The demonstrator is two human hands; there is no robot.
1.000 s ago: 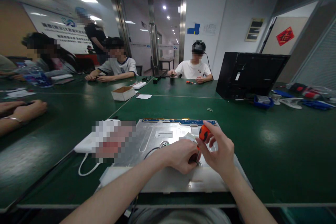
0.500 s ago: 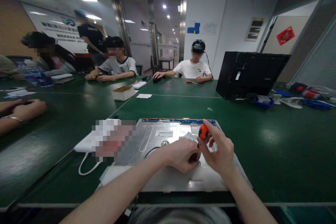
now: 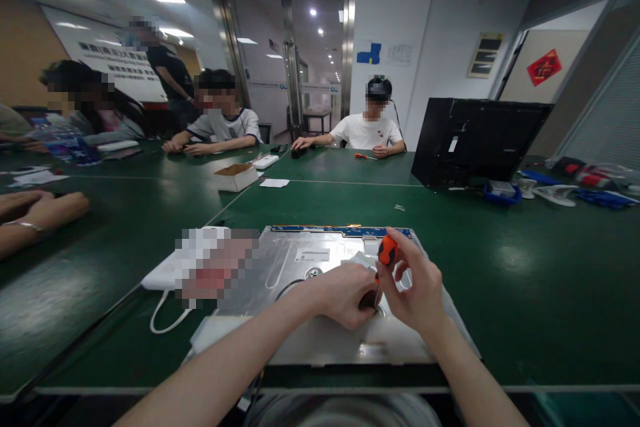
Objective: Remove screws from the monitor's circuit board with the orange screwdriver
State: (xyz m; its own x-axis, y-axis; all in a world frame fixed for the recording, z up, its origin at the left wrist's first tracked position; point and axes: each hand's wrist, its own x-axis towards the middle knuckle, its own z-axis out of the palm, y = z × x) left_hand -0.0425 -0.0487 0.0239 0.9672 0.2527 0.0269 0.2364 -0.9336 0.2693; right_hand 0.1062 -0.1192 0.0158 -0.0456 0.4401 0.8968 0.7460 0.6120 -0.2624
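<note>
A silver metal panel (image 3: 300,340), the back of a flat screen, lies on the green table (image 3: 525,280) in front of me. An orange and black screwdriver (image 3: 387,251) stands upright on it, tip down. My right hand (image 3: 417,290) is closed round its handle. My left hand (image 3: 345,293) is curled beside the shaft low down, fingers pinched at the tip; what they hold is hidden. A black cable (image 3: 287,289) runs across the panel to the left of my left hand.
A white device with a cord (image 3: 160,277) lies left of the panel. A black monitor (image 3: 475,140) stands at the right, with blue parts beside it. A small cardboard box (image 3: 235,177) sits mid-table. Several people sit around the far side; another person's arms (image 3: 35,213) rest at left.
My hands and the screwdriver stay almost still. A standing person at the back left has shifted further left.
</note>
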